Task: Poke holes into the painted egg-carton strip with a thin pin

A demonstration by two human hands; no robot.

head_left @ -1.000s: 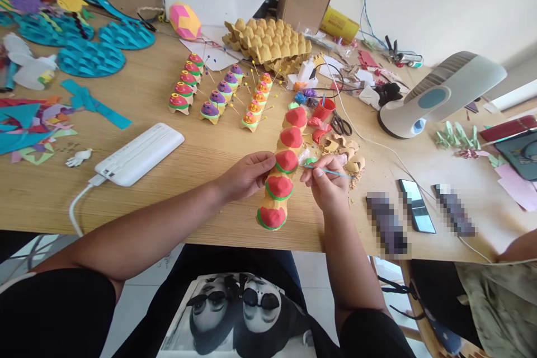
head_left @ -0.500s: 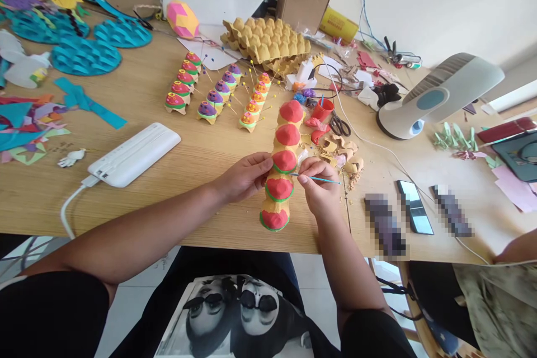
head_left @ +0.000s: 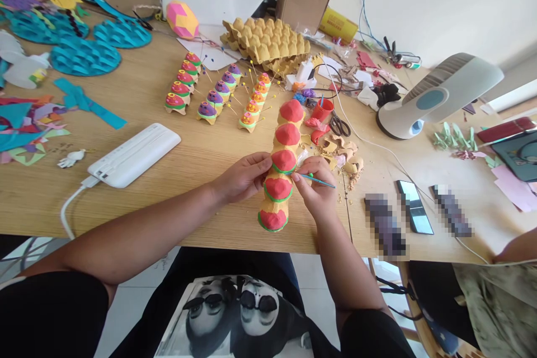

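Note:
My left hand (head_left: 247,176) pinches the left side of an egg-carton strip (head_left: 277,179), tilted up above the table. Red covers its bumps, and green edging runs along the lower three. Between the fingers of my right hand (head_left: 316,187) is a thin blue stick tool (head_left: 321,181), its tip against the strip below the middle bump. A small bit of green shows beside those fingers. Beyond stand three finished-looking strips: a red one (head_left: 181,88), a purple one (head_left: 217,96) and an orange one (head_left: 254,105), with ball-headed pins around them.
A white power bank (head_left: 136,154) lies left, a fan (head_left: 436,92) stands right. Egg trays (head_left: 266,39) are stacked behind. Scissors (head_left: 339,124), a red cup (head_left: 323,107) and carton scraps (head_left: 350,156) sit beyond my right hand. A phone (head_left: 414,207) lies right, near another person's arm (head_left: 518,249).
My right hand has shifted slightly left, and the blue tool now slants more and reaches further across the strip. The strip's lower end has moved a little left.

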